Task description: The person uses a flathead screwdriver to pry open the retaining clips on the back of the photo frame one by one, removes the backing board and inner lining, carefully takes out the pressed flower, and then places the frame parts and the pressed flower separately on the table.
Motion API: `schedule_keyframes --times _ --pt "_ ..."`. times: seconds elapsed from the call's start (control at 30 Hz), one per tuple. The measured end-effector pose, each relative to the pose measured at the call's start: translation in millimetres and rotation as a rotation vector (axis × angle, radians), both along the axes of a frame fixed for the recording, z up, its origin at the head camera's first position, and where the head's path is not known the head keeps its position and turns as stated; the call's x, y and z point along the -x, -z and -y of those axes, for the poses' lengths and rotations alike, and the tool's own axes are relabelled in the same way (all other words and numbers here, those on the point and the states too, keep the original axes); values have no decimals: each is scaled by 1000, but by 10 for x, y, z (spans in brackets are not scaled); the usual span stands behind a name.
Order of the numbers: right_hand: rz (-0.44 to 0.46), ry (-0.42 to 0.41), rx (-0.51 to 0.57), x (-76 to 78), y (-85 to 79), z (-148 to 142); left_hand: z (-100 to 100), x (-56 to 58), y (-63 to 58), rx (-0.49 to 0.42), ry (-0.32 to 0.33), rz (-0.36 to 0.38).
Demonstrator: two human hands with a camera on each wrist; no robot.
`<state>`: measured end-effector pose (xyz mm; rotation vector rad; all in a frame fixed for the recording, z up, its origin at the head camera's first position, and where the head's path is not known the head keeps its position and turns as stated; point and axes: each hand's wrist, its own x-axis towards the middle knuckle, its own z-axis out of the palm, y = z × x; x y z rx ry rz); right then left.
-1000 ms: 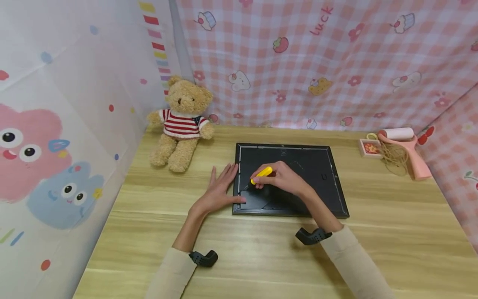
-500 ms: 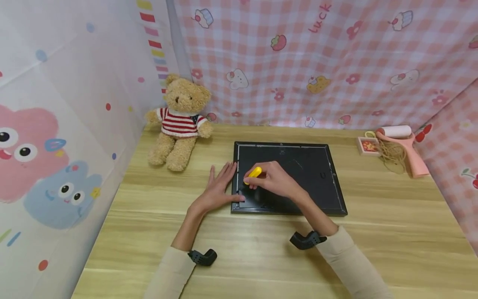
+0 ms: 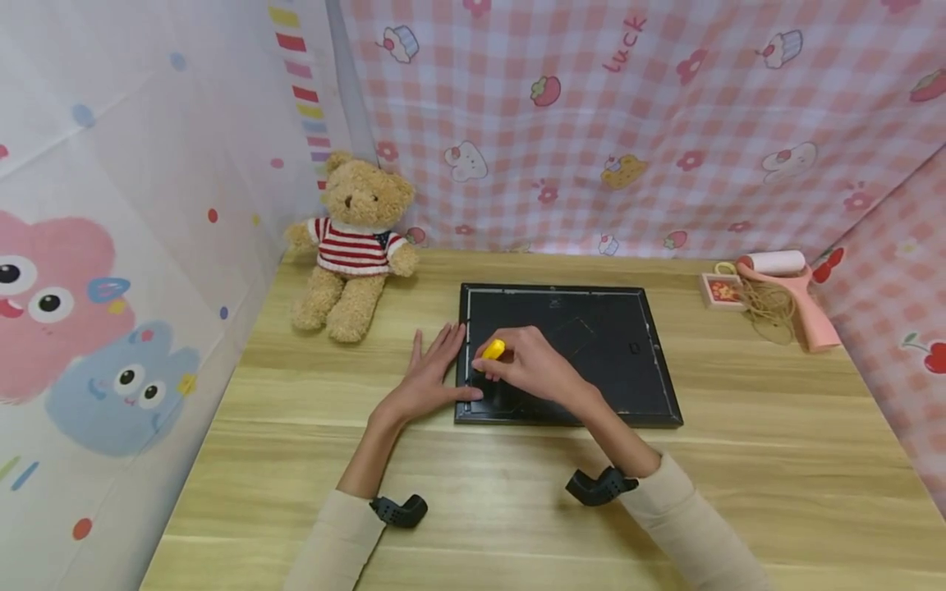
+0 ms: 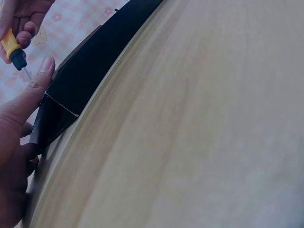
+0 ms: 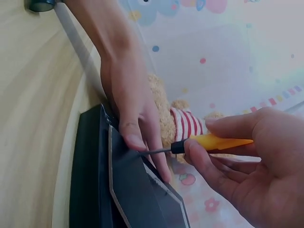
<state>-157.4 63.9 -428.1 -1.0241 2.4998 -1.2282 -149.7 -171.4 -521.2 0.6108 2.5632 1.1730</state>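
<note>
A black picture frame (image 3: 606, 361) lies face down on the table, its back panel upward. My left hand (image 3: 424, 386) rests at its left edge, fingers straight and spread along the side, thumb over the lower left corner of the back. My right hand (image 3: 539, 365) holds a screwdriver (image 3: 493, 350) by its yellow handle, over the left part of the back. In the right wrist view the screwdriver (image 5: 216, 141) has a black collar and a thin metal shaft. Its tip points at the frame's inner edge, right beside the left thumb (image 5: 134, 137), and is blurred there.
A teddy bear (image 3: 355, 246) in a striped sweater sits at the back left of the wooden table (image 3: 480, 509). At the back right lie a pink-handled roller (image 3: 801, 300), a coil of twine (image 3: 769, 308) and a small pink box (image 3: 723, 291). Printed cloths hang behind and beside.
My right hand has moved left with the screwdriver, from the inner part of the back panel to near the frame's left edge. My left hand stays in place.
</note>
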Motion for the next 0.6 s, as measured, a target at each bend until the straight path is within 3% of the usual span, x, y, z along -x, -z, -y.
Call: schedule_keyframes --times 0.37,0.5,0.6 --pt "-163 -7 -158 -39 -135 235 15 16 95 -57 -4 -18" --pt "-180 -9 -196 -49 -173 281 16 14 89 -62 5 -22" --pt "-143 1 -176 -46 -169 241 11 9 83 -57 4 -17"
